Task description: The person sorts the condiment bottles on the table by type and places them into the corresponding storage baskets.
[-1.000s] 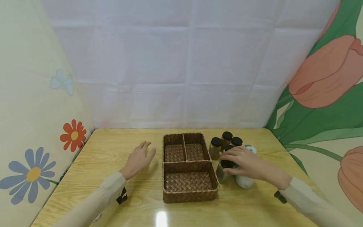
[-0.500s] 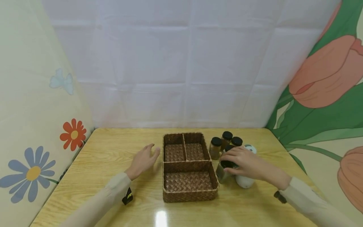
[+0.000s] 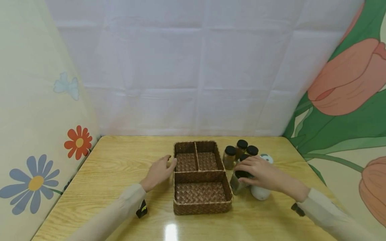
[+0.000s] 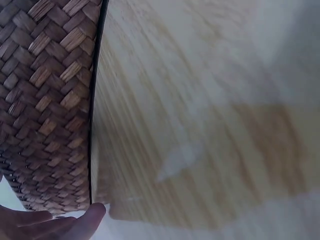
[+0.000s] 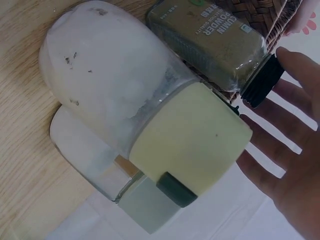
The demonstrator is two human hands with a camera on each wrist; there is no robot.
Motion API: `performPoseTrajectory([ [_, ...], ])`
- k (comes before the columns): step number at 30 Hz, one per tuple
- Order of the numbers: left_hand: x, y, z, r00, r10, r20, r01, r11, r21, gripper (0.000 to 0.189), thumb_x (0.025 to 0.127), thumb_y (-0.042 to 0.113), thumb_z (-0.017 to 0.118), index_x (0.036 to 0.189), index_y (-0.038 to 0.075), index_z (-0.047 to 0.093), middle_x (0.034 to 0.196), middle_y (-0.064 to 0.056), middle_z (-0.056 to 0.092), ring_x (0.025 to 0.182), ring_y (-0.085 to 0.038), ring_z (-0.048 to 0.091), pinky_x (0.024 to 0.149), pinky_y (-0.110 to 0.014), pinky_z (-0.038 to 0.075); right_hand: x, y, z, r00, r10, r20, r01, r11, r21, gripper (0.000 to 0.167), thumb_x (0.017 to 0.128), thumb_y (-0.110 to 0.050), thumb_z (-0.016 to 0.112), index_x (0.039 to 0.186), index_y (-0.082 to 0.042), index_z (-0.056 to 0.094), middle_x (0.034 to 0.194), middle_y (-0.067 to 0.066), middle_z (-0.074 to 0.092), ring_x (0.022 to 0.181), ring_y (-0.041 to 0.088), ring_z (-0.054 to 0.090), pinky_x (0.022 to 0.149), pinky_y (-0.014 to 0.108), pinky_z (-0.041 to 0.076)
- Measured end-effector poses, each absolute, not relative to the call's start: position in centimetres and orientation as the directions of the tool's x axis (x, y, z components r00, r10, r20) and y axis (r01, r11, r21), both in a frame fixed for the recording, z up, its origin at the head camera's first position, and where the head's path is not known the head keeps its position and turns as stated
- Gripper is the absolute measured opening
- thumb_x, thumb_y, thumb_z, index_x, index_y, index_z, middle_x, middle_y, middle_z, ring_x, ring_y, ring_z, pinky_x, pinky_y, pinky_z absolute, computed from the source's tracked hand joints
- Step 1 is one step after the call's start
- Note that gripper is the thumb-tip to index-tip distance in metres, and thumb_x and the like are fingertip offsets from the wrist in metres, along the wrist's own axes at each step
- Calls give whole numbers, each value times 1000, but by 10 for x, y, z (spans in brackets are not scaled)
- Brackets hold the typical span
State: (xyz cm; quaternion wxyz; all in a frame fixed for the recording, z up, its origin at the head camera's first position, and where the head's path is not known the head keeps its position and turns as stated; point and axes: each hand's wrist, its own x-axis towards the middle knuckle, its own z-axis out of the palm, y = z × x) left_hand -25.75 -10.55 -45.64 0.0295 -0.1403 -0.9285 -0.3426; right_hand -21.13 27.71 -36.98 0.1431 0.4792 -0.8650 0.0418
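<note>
In the head view my left hand (image 3: 159,173) is at the left side of a brown woven basket (image 3: 200,209) with three compartments. Its thumb reaches the basket's rim; in the left wrist view the fingertips (image 4: 92,216) lie beside the woven wall, fingers fairly straight. Right of the basket, my right hand (image 3: 263,174) holds a jar of cumin powder (image 5: 215,42) by its black lid (image 5: 262,82), fingers bent over the top. The jar stands upright on the table against the basket's side. Part of its lid is hidden under the hand in the head view.
Several black-lidded spice jars (image 3: 230,157) stand behind the right hand. Close to it are a white shaker jar with a pale yellow cap (image 5: 192,137) and another with a pale green cap (image 5: 150,202). White cloth (image 3: 199,67) hangs behind the wooden table (image 3: 126,150).
My left hand has moved right, from the bare table up to the basket's left edge. The right hand stays on the cumin jar; basket and jars have not moved.
</note>
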Motion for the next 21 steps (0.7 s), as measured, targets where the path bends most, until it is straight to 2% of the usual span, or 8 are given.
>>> performPoseTrajectory([
  [9, -259, -98, -457, -953, 271, 135, 295, 729, 617, 54, 106, 33, 42, 136, -11, 51, 118, -24, 65, 104, -35, 65, 87, -50, 52, -212, 279, -370, -495, -819, 291, -839, 537, 85, 34, 85, -25, 79, 113, -10, 71, 106, 5, 69, 96, 25, 65, 80, 49, 52],
  [10, -260, -97, -457, -952, 273, 135, 296, 729, 617, 53, 106, 31, 42, 135, -11, 52, 116, -24, 66, 101, -34, 66, 87, -49, 52, -212, 280, -370, -494, -819, 293, -839, 537, 86, 34, 85, -26, 79, 113, -10, 71, 106, 5, 69, 96, 26, 64, 80, 49, 52],
  [12, -260, -96, -457, -950, 285, 128, 301, 719, 626, 52, 106, 28, 41, 135, -13, 51, 97, -23, 69, 81, -31, 68, 84, -48, 53, -212, 280, -370, -492, -820, 292, -840, 535, 86, 34, 85, -26, 80, 114, -9, 71, 107, 5, 69, 96, 26, 64, 80, 49, 52],
  [14, -260, -95, -456, -948, 296, 116, 298, 704, 645, 52, 106, 27, 40, 136, -15, 48, 73, -16, 66, 57, -23, 60, 75, -46, 53, -212, 280, -370, -492, -821, 289, -842, 534, 82, 35, 84, -25, 80, 114, -9, 71, 107, 5, 69, 96, 26, 64, 80, 49, 52],
  [16, -260, -94, -455, -948, 302, 99, 289, 693, 660, 53, 107, 27, 38, 137, -16, 46, 54, -7, 55, 42, -14, 42, 68, -41, 51, -212, 280, -369, -493, -823, 284, -844, 532, 76, 37, 83, -25, 81, 114, -9, 71, 107, 6, 69, 96, 26, 64, 80, 49, 52],
  [18, -260, -94, -455, -947, 307, 93, 287, 681, 674, 55, 107, 27, 36, 137, -17, 45, 47, 0, 45, 38, -10, 31, 63, -38, 48, -212, 279, -369, -495, -824, 276, -844, 531, 72, 39, 81, -25, 82, 115, -9, 70, 108, 6, 69, 97, 26, 65, 80, 49, 52],
  [21, -259, -93, -454, -944, 318, 93, 291, 663, 689, 54, 108, 28, 33, 135, -17, 47, 48, 4, 40, 40, -8, 28, 60, -35, 45, -212, 278, -368, -503, -826, 254, -843, 533, 66, 44, 79, -26, 84, 116, -8, 70, 109, 7, 68, 98, 27, 64, 80, 50, 52],
])
